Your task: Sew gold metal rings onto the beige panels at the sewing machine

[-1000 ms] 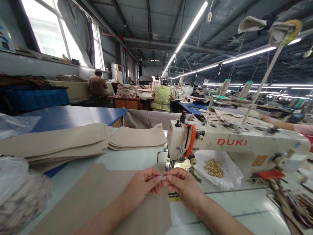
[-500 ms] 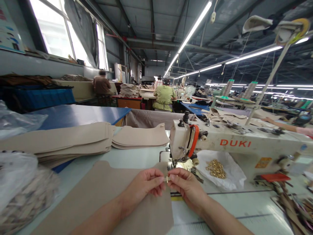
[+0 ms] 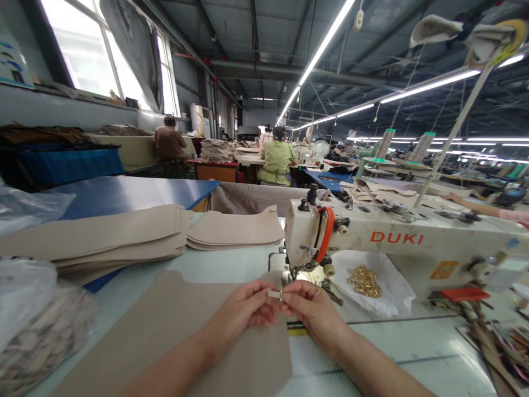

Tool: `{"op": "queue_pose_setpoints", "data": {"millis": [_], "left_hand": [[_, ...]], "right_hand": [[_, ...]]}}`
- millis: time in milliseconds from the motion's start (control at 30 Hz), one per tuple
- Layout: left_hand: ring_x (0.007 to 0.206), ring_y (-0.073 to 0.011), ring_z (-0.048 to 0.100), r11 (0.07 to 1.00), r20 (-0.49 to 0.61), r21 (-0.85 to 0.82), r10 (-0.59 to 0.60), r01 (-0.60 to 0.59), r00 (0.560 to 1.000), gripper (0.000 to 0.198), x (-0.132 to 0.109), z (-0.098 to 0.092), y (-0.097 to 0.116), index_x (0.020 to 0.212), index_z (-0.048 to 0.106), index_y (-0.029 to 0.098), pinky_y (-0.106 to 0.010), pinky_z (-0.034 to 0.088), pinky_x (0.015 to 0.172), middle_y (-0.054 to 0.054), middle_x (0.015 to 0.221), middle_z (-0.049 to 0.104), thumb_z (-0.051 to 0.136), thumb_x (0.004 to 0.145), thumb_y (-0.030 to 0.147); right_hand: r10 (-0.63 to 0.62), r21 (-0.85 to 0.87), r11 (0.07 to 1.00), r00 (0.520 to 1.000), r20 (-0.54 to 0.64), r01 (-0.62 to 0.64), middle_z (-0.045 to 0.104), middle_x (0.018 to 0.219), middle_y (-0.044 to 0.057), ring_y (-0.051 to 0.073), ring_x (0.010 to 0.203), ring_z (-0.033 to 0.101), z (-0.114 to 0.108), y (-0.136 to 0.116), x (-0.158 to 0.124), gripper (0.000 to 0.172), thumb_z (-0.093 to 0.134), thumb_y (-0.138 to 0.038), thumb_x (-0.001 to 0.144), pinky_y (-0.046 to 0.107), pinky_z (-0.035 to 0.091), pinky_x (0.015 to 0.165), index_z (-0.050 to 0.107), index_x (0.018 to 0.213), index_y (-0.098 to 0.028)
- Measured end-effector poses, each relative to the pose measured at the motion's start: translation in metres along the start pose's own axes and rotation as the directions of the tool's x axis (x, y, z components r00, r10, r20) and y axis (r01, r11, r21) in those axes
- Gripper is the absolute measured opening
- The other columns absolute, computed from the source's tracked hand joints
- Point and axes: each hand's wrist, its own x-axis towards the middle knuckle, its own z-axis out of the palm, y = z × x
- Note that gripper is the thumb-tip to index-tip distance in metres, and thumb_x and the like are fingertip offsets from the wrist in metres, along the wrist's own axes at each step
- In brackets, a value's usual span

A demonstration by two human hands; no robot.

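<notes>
My left hand (image 3: 242, 309) pinches a short beige strip (image 3: 273, 294) between thumb and fingers. A small gold metal ring (image 3: 281, 296) sits at the strip's right end, and my right hand (image 3: 314, 309) has its fingertips closed on it. Whether the strip passes through the ring is too small to tell. Both hands are just in front of the needle area of a white sewing machine (image 3: 397, 237). Beneath my left hand and forearm lies a large beige panel (image 3: 194, 303), flat on the table.
White paper (image 3: 392, 295) beside the machine bears a heap of gold metal rings (image 3: 364, 281). Stacked beige pieces (image 3: 124, 231) lie at the back left, near a plastic bag (image 3: 25, 298). Strips and tools (image 3: 496, 342) crowd the right edge. Co-workers (image 3: 276, 160) sit farther off.
The beige strip now shows more plainly between my fingertips, with the left thumb drawn back along it. Both hands stay close together at the same place, and the view has shifted slightly.
</notes>
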Motion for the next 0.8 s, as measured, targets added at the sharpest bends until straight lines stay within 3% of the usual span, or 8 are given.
{"op": "queue_pose_setpoints", "data": {"millis": [100, 367, 533, 667, 800], "left_hand": [[0.054, -0.0094, 0.055, 0.999, 0.024, 0.045, -0.013, 0.012, 1.000, 0.031, -0.001, 0.001, 0.001, 0.080, 0.059, 0.016, -0.023, 0.043, 0.058, 0.001, 0.065, 0.065, 0.072, 0.060, 0.035], [0.051, -0.0090, 0.048, 0.979, 0.010, 0.202, 0.000, -0.002, 1.000, 0.017, -0.006, 0.004, 0.008, 0.062, 0.056, 0.016, -0.022, 0.037, 0.054, 0.005, 0.054, 0.056, 0.068, 0.058, 0.027], [0.053, -0.0098, 0.046, 0.933, 0.029, 0.330, 0.140, -0.142, 0.990, 0.009, -0.003, 0.001, 0.000, 0.061, 0.053, 0.017, -0.022, 0.036, 0.054, 0.006, 0.055, 0.052, 0.060, 0.060, 0.022], [0.058, -0.0114, 0.048, 0.846, 0.018, 0.456, 0.303, -0.277, 0.953, 0.002, -0.003, -0.001, -0.007, 0.063, 0.052, 0.018, -0.022, 0.037, 0.055, 0.004, 0.060, 0.051, 0.054, 0.063, 0.017], [0.058, -0.0117, 0.048, 0.808, -0.008, 0.503, 0.358, -0.306, 0.934, 0.003, -0.007, -0.001, -0.008, 0.064, 0.050, 0.018, -0.021, 0.038, 0.054, 0.004, 0.060, 0.048, 0.053, 0.064, 0.017]], "right_hand": [[0.004, -0.020, 1.000, 1.000, 0.011, -0.004, 0.066, 0.056, -0.002, 0.007, 0.053, 0.057, 0.001, 0.001, -0.001, 0.031, 0.083, -0.036, 0.053, 0.019, 0.043, 0.058, 0.065, 0.067, -0.015], [0.001, -0.151, 0.989, 0.999, 0.046, 0.006, 0.062, 0.056, -0.003, 0.010, 0.053, 0.056, 0.002, 0.000, -0.005, 0.032, 0.081, -0.039, 0.053, 0.023, 0.043, 0.057, 0.064, 0.066, -0.016], [-0.107, -0.229, 0.964, 0.987, 0.121, 0.132, 0.061, 0.062, -0.002, 0.011, 0.058, 0.055, 0.000, 0.005, -0.009, 0.027, 0.075, -0.038, 0.063, 0.023, 0.041, 0.058, 0.061, 0.072, -0.017], [-0.294, -0.430, 0.838, 0.942, 0.163, 0.337, 0.059, 0.075, -0.001, 0.013, 0.071, 0.054, 0.002, 0.008, -0.015, 0.028, 0.076, -0.024, 0.060, 0.023, 0.042, 0.066, 0.060, 0.083, -0.020], [-0.363, -0.482, 0.776, 0.912, 0.188, 0.408, 0.060, 0.075, 0.000, 0.014, 0.072, 0.055, 0.002, 0.005, -0.017, 0.019, 0.072, -0.021, 0.065, 0.025, 0.043, 0.069, 0.060, 0.080, -0.020]]}}
